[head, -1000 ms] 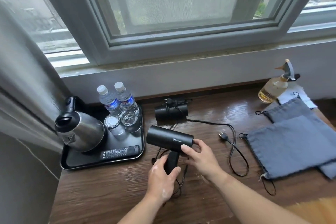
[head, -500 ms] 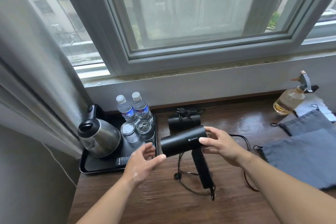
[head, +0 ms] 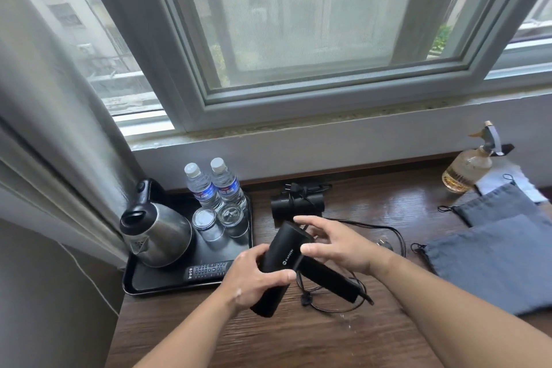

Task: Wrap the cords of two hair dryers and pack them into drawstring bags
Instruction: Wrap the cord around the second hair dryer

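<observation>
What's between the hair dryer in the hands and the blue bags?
Between the hair dryer and bags lies a loose black cord with its plug, on the wooden table; head view.

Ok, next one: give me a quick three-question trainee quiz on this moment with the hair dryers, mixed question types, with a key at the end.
1. True or false: the hair dryer by the wall already has its cord wound round it.
2. The left hand grips the held hair dryer by: A its barrel, B its plug, C its cord.
3. How many water bottles stand on the tray?
Key: 1 true; 2 A; 3 two.
</observation>
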A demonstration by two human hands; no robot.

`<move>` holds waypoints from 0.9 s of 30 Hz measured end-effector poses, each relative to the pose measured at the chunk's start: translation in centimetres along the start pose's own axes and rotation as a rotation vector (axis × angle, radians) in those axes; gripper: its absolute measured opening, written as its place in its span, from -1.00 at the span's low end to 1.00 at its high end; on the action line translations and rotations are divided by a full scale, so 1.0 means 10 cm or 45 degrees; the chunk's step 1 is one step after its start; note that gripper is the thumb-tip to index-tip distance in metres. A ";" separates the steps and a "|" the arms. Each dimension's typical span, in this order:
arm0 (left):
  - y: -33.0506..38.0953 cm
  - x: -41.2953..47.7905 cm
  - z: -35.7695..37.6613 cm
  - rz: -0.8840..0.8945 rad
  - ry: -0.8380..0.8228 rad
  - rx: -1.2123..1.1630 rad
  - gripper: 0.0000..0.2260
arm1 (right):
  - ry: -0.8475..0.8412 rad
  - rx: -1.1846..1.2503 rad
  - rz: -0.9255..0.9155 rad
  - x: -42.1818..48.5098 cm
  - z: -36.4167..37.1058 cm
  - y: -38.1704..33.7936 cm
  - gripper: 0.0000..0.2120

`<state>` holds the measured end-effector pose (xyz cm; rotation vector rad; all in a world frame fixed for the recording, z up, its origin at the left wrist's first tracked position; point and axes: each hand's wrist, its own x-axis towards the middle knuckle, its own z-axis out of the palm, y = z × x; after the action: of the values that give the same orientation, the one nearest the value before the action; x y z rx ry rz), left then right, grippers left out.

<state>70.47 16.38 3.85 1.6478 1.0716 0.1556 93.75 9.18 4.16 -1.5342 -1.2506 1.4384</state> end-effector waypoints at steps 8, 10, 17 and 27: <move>0.17 -0.08 -0.03 0.015 0.170 -0.248 -0.60 | 0.184 -0.632 -0.011 -0.26 0.04 0.20 -0.82; 0.20 -0.09 -0.02 0.024 0.187 -0.288 -0.58 | 0.242 -0.652 -0.035 -0.27 0.04 0.21 -0.79; 0.28 -0.05 0.01 0.015 0.244 -0.404 -0.62 | 0.386 -0.521 -0.074 -0.25 0.12 0.25 -0.83; 0.42 0.06 0.26 -0.037 0.434 -0.778 -0.78 | 0.721 -0.013 0.036 -0.13 0.45 0.11 -0.79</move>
<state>74.67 15.08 6.10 1.0707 1.1536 0.6942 89.62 7.01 2.81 -1.8021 -0.8923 0.9104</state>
